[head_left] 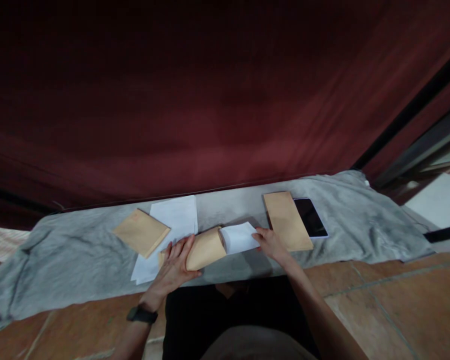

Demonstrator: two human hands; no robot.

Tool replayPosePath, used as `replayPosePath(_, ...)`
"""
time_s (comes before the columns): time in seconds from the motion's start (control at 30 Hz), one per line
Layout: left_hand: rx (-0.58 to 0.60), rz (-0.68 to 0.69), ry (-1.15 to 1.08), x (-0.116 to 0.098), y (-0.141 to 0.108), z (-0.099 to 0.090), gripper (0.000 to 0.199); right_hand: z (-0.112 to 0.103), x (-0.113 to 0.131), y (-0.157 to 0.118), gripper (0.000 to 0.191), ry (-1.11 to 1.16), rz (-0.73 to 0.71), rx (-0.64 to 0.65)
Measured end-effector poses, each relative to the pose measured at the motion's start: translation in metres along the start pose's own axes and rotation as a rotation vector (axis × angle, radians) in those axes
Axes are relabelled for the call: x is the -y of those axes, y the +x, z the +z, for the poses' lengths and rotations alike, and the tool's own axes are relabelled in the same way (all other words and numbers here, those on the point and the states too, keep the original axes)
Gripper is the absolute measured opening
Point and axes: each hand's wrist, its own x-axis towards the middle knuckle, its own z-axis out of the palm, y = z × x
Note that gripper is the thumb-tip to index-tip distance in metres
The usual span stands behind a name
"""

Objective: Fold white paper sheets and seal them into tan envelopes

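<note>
My left hand point(177, 266) is closed around a brown envelope point(206, 248), fingers over its left part and thumb along the lower edge. The envelope's mouth faces right, and a folded white paper point(240, 238) lies partly inside it. My right hand point(269, 242) pinches the outer right end of that paper. Under and behind my left hand are white sheets point(178, 214). Another brown envelope point(141, 232) rests on them at the left. Right of my right hand lies a further brown envelope point(287, 220).
A grey cloth point(78, 250) covers the long narrow surface. A dark-screened tablet point(310, 217) sits partly beside the right envelope. A dark red curtain point(210, 125) hangs behind. Tiled floor point(408, 295) shows in front, and a white surface point(440, 202) stands at the far right.
</note>
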Motion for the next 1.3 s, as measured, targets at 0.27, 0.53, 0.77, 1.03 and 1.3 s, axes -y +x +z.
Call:
replayPosePath(0.27, -0.05, 0.082, 0.012, -0.025, 0.016, -0.01, 0.116, 0.041, 0.007, -0.005, 0.029, 0.017, -0.023, -0.041)
replayPosePath(0.53, -0.075, 0.192, 0.022, -0.055, 0.032, -0.018, 0.114, 0.072, 0.009, -0.005, 0.022, 0.034, -0.022, 0.045)
replayPosePath(0.77, -0.088, 0.228, 0.034, -0.06, 0.038, -0.018, 0.111, 0.067, 0.008, -0.009, 0.019, 0.03, 0.012, -0.052)
replayPosePath(1.03, -0.113, 0.255, 0.053, -0.067, 0.047, -0.022, 0.108, 0.064, 0.016, -0.019, 0.029, 0.115, 0.006, -0.253)
replayPosePath(1.3, -0.086, 0.278, 0.011, -0.067, 0.058, -0.025, 0.099, 0.059, 0.009, -0.012, 0.029, 0.562, 0.088, -0.238)
